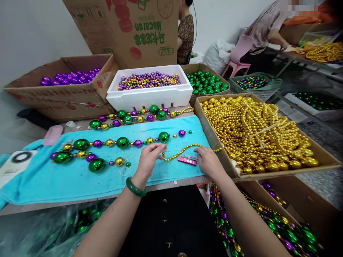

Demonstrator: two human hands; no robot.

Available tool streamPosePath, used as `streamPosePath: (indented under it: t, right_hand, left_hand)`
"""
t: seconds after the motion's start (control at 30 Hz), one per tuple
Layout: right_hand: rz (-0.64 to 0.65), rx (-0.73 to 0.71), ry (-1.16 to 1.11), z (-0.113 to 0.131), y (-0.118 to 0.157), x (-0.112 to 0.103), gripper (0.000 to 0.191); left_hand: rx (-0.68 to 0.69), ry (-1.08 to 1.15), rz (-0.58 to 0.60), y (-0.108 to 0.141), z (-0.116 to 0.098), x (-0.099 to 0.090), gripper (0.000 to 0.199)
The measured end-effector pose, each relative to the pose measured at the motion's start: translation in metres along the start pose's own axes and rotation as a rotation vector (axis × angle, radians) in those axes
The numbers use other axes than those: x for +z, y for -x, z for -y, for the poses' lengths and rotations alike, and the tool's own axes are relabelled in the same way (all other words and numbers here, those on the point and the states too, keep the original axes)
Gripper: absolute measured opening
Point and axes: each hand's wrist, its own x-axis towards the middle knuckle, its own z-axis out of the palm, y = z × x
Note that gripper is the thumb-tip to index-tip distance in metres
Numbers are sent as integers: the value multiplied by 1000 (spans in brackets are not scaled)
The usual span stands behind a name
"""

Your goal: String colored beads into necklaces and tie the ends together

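My left hand (150,160), with a green bangle (136,187) at the wrist, pinches the end of a gold bead strand (175,156) and a thin clear thread. That strand curves right and passes behind my right hand (208,160). The right hand's thumb and forefinger are apart, close to a small thin metal tool (190,156) beside a pink packet (187,161). Left of my hands, a strung row of green, purple and gold balls (122,142) lies doubled on a turquoise towel (150,178). Loose beads, such as a purple ball (182,133), lie near its upper end.
A carton of gold strands (268,175) stands right. Behind are a white foam box (150,96), a carton of purple balls (53,101) and a box of green balls (206,84). Another beaded string (122,114) lies beyond the towel. Two people sit farther back.
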Motion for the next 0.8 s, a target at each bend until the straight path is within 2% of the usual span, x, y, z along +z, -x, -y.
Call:
streamPosePath:
  t: [0.17, 0.33, 0.4, 0.53, 0.6, 0.7, 0.8]
  right_hand:
    - [141, 59, 57, -12, -2, 5, 18]
    - [119, 99, -65, -12, -1, -3, 7]
    - [62, 151, -222, -8, 2, -9, 5]
    - [-13, 190, -782, 13, 11, -16, 17]
    - [52, 176, -998, 26, 15, -18, 23]
    - [179, 187, -1161, 40, 20, -17, 32]
    - [198, 241, -1291, 42, 24, -13, 41]
  left_hand:
    - [-19, 48, 22, 0, -2, 1, 24]
    - [-74, 58, 57, 3, -1, 5, 27]
    - [-79, 36, 72, 4, 0, 6, 27]
    - [-49, -66, 126, 6, 1, 10, 24]
    - [-19, -144, 164, 8, 2, 13, 24]
    - [55, -259, 240, 12, 6, 17, 23]
    - [143, -355, 321, 16, 10, 20, 22]
